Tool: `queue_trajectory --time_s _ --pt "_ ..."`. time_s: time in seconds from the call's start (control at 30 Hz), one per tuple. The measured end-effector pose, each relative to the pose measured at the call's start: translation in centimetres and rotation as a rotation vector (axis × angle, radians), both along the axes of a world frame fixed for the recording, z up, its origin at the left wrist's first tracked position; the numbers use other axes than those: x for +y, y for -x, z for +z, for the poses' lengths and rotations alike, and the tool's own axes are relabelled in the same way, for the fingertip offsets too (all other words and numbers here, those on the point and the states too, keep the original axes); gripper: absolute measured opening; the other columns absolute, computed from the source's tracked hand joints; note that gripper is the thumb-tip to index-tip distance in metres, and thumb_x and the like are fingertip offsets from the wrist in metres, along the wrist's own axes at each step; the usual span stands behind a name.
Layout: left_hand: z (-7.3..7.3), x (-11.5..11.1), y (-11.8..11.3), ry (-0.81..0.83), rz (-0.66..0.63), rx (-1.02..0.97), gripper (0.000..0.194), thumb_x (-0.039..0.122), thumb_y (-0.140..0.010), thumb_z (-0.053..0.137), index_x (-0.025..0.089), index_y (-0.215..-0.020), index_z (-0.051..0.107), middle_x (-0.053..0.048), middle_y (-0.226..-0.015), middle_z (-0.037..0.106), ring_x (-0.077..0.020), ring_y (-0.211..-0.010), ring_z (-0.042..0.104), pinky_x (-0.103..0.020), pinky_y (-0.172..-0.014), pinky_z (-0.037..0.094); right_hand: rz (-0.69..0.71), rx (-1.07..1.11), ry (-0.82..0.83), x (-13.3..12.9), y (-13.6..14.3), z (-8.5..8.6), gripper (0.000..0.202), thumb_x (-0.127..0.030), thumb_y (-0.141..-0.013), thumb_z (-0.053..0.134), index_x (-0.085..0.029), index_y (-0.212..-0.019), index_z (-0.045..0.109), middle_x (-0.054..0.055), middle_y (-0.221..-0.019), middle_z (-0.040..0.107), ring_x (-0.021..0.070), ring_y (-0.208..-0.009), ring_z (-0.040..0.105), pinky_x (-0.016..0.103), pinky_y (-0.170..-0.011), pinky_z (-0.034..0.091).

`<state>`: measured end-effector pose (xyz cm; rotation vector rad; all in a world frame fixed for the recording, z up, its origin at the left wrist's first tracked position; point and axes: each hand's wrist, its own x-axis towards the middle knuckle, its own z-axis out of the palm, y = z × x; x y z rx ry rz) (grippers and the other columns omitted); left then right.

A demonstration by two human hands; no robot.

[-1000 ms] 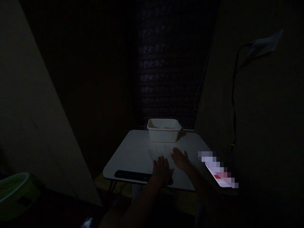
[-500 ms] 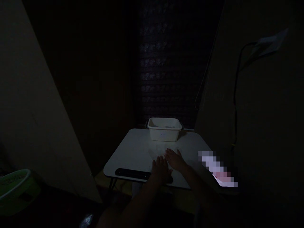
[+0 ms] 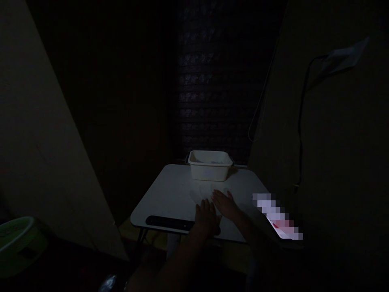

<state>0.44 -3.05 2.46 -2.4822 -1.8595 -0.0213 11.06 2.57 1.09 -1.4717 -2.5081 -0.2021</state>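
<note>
head cam, l hand (image 3: 207, 215) nr r hand (image 3: 225, 204), both over wht table (image 3: 170, 192)

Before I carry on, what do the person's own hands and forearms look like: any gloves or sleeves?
The left hand and right hand are bare, with no gloves. The left forearm and right forearm show no sleeves or watch. It is too dark to rule out a thin ring or small markings.
</note>
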Motion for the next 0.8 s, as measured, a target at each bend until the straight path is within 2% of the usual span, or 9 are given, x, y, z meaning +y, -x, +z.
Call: queue_trajectory --time_s 0.1,0.4,0.67,0.8 --pt "0.1 0.0 -0.3 0.0 0.01 0.001 0.053 0.041 -0.073 0.016 0.008 -0.114 0.025 -0.016 -0.119 0.025 -0.0277 -0.107 0.019 -0.045 -0.081 0.019 0.041 -0.009 -0.033 -0.6 -1.1 -0.2 0.038 -0.027 -0.078 0.01 -0.025 -0.104 0.038 0.001 -0.112 0.039 0.0128 -0.105 0.027 0.042 -0.085 0.013" --pt "1.0 0.1 -1.2 -0.003 0.034 0.033 0.053 0.04 -0.073 0.017 0.006 -0.112 0.028 -0.018 -0.117 0.027 -0.0291 -0.105 0.023 -0.045 -0.078 0.024 0.032 -0.033 -0.067 -1.2 -3.0 -0.5 0.036 -0.027 -0.078 0.012 -0.025 -0.103 0.039 0.001 -0.111 0.04 0.0132 -0.105 0.028 0.043 -0.084 0.015" --pt "-0.3 0.2 -0.3 -0.061 -0.024 0.015 0.052 0.041 -0.073 0.013 0.009 -0.114 0.025 -0.014 -0.119 0.026 -0.0272 -0.107 0.019 -0.044 -0.081 0.021 0.0 0.0 -0.043 -0.8 -1.4 0.2 0.036 -0.027 -0.078 0.012 -0.023 -0.104 0.038 0.003 -0.111 0.04 0.0135 -0.105 0.027 0.043 -0.084 0.016" --pt "-0.3 0.0 0.0 -0.051 -0.044 0.009 0.053 0.041 -0.073 0.014 0.008 -0.114 0.024 -0.015 -0.119 0.026 -0.0269 -0.107 0.019 -0.043 -0.081 0.021 0.017 -0.042 0.004 -0.3 -0.4 0.2 0.036 -0.025 -0.078 0.013 -0.025 -0.105 0.037 0.003 -0.113 0.037 0.0148 -0.106 0.025 0.046 -0.083 0.015"
